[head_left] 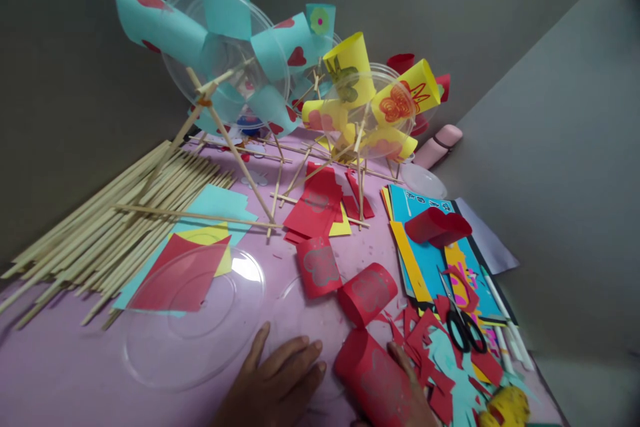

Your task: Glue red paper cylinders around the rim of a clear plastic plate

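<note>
My left hand [280, 377] lies with its fingers spread over a clear plastic lid [300, 317] at the near edge of the table. Just to its right, my right hand [419, 392] grips a red paper tube [367, 373] with a grey drawn shape, most of that hand being cut off by the frame. Two shorter red tubes [319, 267] [369, 292] with similar grey shapes sit in a line beyond the held one. Another clear lid [193, 373] lies flat at the left, partly over red paper [183, 273].
Blue and yellow paper wheels [227, 7] [350, 70] stand on stick frames at the back. Wooden sticks [120, 213] are piled left. To the right are black-handled scissors [465, 330], paper scraps [420, 340], a blue book [415, 207] and white pens [517, 343]. A wall rises behind.
</note>
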{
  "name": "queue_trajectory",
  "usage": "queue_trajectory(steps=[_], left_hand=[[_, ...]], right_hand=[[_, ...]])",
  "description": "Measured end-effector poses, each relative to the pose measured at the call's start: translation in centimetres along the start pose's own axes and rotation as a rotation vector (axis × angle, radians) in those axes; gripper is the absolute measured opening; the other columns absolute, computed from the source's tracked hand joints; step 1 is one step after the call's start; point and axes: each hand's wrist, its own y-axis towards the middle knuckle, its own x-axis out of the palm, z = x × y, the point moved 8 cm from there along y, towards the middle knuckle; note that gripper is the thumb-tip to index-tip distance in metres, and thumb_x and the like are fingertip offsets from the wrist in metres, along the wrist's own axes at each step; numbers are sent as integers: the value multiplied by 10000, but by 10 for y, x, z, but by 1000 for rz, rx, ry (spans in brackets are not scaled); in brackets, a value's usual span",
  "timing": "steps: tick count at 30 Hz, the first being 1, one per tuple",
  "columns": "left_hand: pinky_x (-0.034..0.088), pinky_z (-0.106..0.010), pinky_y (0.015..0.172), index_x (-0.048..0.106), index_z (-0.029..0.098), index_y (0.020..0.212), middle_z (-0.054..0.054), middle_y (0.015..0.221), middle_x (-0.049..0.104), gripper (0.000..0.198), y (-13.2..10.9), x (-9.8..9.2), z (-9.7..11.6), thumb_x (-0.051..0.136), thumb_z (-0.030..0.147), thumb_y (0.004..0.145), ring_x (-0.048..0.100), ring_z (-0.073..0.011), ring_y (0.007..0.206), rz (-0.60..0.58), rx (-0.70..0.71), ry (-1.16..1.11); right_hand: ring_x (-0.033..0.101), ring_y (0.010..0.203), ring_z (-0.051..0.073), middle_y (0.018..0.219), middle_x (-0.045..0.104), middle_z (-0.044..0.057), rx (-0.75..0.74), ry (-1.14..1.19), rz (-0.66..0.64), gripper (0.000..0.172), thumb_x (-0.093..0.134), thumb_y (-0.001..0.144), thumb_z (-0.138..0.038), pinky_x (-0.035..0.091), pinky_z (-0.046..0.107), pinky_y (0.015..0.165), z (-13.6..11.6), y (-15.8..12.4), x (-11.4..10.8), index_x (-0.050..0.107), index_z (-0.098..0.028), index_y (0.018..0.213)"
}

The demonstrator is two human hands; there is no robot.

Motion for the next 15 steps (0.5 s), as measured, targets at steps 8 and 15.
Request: queue_trajectory(steps=[8,15], left_hand=[[-41,-487,1148,646,284,1020,36,1044,716,398,-5,8,0,255,213,1010,588,-114,1018,-91,54,67],[-15,-483,1155,665,280,978,50,1061,711,430,-6,6,0,244,204,1009,592,-117,1013,-38,51,58]], right_hand=[[474,1207,293,1350,510,51,29,-12,-32,375,577,887,-393,432,524,956,1,6,2,520,-321,1250],[428,1271,307,1385,507,30,27,3,-94,432,579,864,-466,375,537,1016,-17,25,0,512,-359,1277]])
